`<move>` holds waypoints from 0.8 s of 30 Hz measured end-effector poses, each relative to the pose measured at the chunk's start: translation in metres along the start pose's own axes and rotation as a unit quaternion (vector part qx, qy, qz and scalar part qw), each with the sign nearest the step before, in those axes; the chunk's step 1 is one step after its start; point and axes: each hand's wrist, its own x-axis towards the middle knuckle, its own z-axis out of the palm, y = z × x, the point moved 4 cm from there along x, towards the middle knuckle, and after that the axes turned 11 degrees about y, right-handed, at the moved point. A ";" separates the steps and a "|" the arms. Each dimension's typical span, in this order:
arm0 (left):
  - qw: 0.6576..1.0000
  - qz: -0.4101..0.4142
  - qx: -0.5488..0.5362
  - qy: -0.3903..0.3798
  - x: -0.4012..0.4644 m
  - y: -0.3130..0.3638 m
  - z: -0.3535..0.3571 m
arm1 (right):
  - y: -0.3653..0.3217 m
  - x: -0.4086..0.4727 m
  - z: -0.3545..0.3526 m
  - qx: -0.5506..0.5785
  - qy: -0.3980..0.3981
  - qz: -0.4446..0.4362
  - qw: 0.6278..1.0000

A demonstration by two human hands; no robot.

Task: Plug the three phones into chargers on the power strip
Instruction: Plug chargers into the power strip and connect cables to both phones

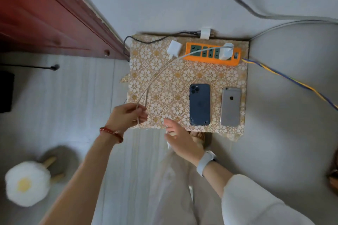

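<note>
From the head camera, looking straight down, the left hand (128, 115) sits at the near left corner of the tabletop (164, 82), its fingers (141, 110) curled round the free ends of two white cables (155, 76). The right hand (180, 139) hangs just beside it at the near edge, fingers loose and holding nothing.

The cables run away from the left hand, up and to the right. One seems to end at a white charger (226, 51) plugged into the right end of the orange power strip (212, 54). The other goes to a loose charger (174, 48) lying flat just left of the strip, not yet in a socket.

The blue phone (199, 104) lies to the right of both hands, its long axis pointing away from the person and its near short edge toward them. The silver phone (230, 107) lies parallel beside it, farther right, not touching it. The right hand is the nearer to both. I see only two phones; the third is out of view or hidden.

As for containers, the strip's four left sockets are empty and one holds a charger. A third charger (205, 33) with a dark cable rests at the far edge.
</note>
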 end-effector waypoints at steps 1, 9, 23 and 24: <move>0.998 -0.018 -0.047 -0.023 -0.006 0.009 -0.004 | -0.011 -0.002 0.007 -0.002 -0.030 -0.025 0.999; 0.980 -0.048 -0.166 -0.097 -0.030 0.049 -0.015 | -0.072 -0.004 0.040 0.005 -0.073 -0.112 0.991; 0.945 0.180 0.252 0.101 -0.042 -0.054 -0.018 | -0.106 -0.015 -0.021 0.178 0.032 -0.059 0.982; 0.941 0.183 0.259 0.120 -0.043 -0.054 -0.022 | -0.108 -0.017 -0.023 0.187 0.030 -0.059 0.980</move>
